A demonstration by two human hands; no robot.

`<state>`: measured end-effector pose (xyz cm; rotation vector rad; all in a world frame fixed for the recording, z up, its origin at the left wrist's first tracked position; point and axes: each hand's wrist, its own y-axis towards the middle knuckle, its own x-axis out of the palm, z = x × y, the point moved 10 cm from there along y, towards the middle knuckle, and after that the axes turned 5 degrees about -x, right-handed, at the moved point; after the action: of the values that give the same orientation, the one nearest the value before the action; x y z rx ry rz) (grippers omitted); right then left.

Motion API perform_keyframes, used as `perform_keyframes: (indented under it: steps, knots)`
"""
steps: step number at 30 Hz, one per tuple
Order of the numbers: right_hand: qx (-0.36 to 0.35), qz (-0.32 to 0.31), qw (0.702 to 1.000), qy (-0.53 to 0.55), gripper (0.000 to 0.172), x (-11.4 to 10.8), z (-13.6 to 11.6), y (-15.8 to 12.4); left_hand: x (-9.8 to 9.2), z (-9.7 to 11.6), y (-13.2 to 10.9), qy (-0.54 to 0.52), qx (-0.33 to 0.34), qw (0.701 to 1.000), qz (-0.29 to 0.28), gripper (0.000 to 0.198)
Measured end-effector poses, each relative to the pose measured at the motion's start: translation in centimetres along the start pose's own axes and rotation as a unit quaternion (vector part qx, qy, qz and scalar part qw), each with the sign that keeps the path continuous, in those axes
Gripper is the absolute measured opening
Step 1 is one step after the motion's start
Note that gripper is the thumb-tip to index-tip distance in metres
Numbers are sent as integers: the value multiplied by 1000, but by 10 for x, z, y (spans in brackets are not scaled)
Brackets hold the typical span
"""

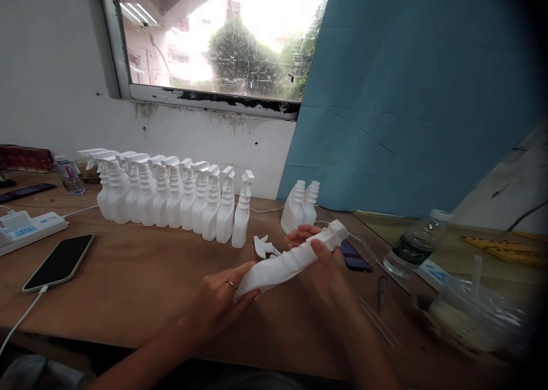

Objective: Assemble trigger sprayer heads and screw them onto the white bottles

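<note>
spray bottle (pixel 286 262): white plastic, ribbed neck, trigger head on, tilted above the desk (pixel 141 276) | left hand (pixel 220 298): grasps its base | right hand (pixel 319 258): wraps its neck | behind: row of finished spray bottles (pixel 171 193), two headless bottles (pixel 301 205)

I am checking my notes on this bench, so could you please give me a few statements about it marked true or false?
1. Both hands hold one white spray bottle above the table. True.
2. The left hand grips the bottle's nozzle end. False: it holds the base; the right hand is at the nozzle.
3. The phone has a cable plugged in. True.
4. The row of spray bottles lies flat. False: they stand upright.
</note>
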<state>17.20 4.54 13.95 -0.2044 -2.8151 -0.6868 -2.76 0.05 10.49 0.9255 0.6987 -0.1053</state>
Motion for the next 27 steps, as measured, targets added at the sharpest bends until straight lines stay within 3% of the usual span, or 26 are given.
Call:
perform_keyframes:
  steps: [3,8,11,13,15,17,21,27]
  knots:
    - [12,12,996,-93,60,-13,11,-12,-3,1,0,21,15,1000,3,48]
    - [14,12,983,-183,45,-15,1,-22,-11,15,2,60,78,994,39,56]
    - [-61,24,972,-224,32,-17,-33,3,-9,12,6,57,66,996,35,62]
    - [-169,62,941,-285,23,-23,-63,28,-8,4,7,59,34,997,33,54]
    - [-214,58,914,-340,24,-20,-67,60,-2,-4,7,69,6,997,19,42]
    - [-211,21,899,-383,26,-11,-49,94,9,-10,5,80,-8,997,-14,34]
    - [-176,-54,898,-398,22,15,9,149,31,-12,-1,92,-4,992,-86,26]
    - [-137,-128,892,-410,20,43,71,186,49,-17,-8,104,-21,981,-163,23]
